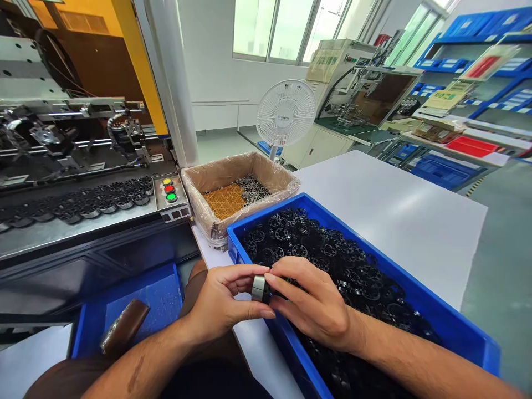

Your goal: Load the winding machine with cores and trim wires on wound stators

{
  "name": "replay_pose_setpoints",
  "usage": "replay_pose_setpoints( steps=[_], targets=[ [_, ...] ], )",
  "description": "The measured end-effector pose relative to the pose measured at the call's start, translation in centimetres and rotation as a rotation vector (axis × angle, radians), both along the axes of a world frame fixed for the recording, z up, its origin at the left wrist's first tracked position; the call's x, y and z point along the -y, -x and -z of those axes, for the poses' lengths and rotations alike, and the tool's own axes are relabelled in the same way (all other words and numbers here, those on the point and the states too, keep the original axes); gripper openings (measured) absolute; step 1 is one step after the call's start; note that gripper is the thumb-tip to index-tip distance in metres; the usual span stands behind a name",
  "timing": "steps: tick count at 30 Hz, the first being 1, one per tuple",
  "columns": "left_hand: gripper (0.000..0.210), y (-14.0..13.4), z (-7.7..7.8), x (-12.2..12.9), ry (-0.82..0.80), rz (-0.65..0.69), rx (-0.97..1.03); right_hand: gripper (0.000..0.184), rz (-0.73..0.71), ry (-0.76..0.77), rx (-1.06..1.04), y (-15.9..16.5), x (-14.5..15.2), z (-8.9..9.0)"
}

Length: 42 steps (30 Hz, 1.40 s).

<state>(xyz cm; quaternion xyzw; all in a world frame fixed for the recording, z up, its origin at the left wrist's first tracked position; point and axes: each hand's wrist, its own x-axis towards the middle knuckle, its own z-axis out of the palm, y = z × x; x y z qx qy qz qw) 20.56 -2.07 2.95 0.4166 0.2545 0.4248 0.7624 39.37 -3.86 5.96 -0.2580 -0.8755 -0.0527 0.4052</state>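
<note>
Ring (258, 289), silver and black, held up by the bin's (469, 337) left edge. Left hand (218, 299): thumb and fingers pinching ring. Right hand (313, 302): fingertips closed on its black side. Black parts (324, 249) heaped inside bin. Carton (224, 173) just beyond bin; fan (286, 113) farther behind; button panel (177, 206) left of bin.

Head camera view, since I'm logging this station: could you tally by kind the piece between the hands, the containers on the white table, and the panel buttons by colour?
Round piece, between left hand and right hand: 1
Blue bin: 1
Plastic-lined carton: 1
Yellow button: 1
Red button: 1
Green button: 1
Total: 6
</note>
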Motion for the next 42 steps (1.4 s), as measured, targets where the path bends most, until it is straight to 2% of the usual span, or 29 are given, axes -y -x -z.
replay_pose_setpoints(
  steps=[5, 8, 11, 13, 14, 17, 19, 22, 25, 28, 32, 36, 42],
  targets=[
    [0.052, 0.3, 0.8, 0.3, -0.04, 0.046, -0.093, 0.017, -0.01, -0.07, 0.081, 0.1, 0.2, 0.0],
    [0.045, 1.0, 0.7, 0.1, -0.19, 0.009, -0.213, 0.026, 0.026, 0.017, 0.017, -1.1, -1.0, -0.5],
    [0.037, 2.2, 0.4, -0.7, -0.396, -0.088, -0.384, 0.026, 0.263, 0.176, -0.077, -3.5, -3.1, -0.6],
    [0.032, 3.1, 0.5, -1.4, -0.427, -0.149, -0.466, 0.015, 0.403, 0.304, -0.013, -5.0, -4.2, 0.0],
    [0.031, 3.4, 0.6, -1.7, -0.402, -0.168, -0.481, 0.012, 0.429, 0.374, 0.063, -5.5, -4.6, 0.4],
    [0.031, 4.0, 1.2, -2.4, -0.313, -0.179, -0.448, 0.015, 0.392, 0.522, 0.285, -5.5, -4.8, 1.9],
    [0.035, 3.9, 1.5, -2.5, -0.344, -0.193, -0.421, 0.024, 0.355, 0.543, 0.326, -4.6, -4.5, 2.7],
    [0.038, 3.3, 1.6, -2.1, -0.522, -0.228, -0.508, 0.032, 0.329, 0.52, 0.376, -3.3, -3.9, 3.5],
    [0.044, 2.8, 1.6, -1.7, -0.706, -0.256, -0.6, 0.028, 0.341, 0.485, 0.404, -2.8, -3.8, 4.1],
    [0.047, 2.6, 1.6, -1.6, -0.781, -0.263, -0.613, 0.022, 0.303, 0.505, 0.312, -2.9, -4.1, 4.5],
    [0.041, 2.7, 1.6, -1.4, -0.786, -0.23, -0.613, 0.021, 0.299, 0.646, 0.168, -3.0, -4.6, 4.9],
    [0.042, 2.6, 1.4, -1.2, -0.703, -0.197, -0.56, 0.017, 0.352, 0.742, 0.169, -2.5, -4.7, 4.8],
    [0.043, 1.5, 1.3, -1.1, -0.309, -0.18, -0.296, 0.016, 0.313, 0.69, 0.271, -1.8, -4.5, 4.3]
  ],
)
